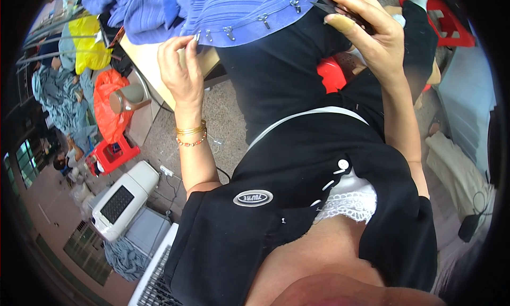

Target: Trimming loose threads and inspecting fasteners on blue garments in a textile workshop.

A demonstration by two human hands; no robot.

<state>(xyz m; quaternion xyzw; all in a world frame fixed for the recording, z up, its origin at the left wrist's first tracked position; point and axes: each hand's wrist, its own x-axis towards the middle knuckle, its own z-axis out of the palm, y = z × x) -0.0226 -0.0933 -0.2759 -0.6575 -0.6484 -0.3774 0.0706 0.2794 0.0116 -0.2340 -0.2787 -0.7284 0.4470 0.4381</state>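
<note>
A blue pleated garment (244, 8) lies across my lap and the table edge. Several small silver metal fasteners (264, 21) are spaced along its smooth curved band. With thumb and forefinger closed, my left hand (180, 72) pinches the left end of the band, where a bit of silver shows at the fingertips. My right hand (374, 37) is closed round small dark thread snips (325, 7), their pointed blades aimed left toward the fabric. Its forefinger tip touches the band's right end. The snips' grip is mostly hidden in the palm.
The pale table (146, 66) reaches in at left. Beyond it are an orange bag (111, 104), a red stool (114, 154), a yellow bag (87, 43) and heaped grey-blue cloth (58, 98). A white machine (125, 199) stands lower left. Another person (69, 157) is far left.
</note>
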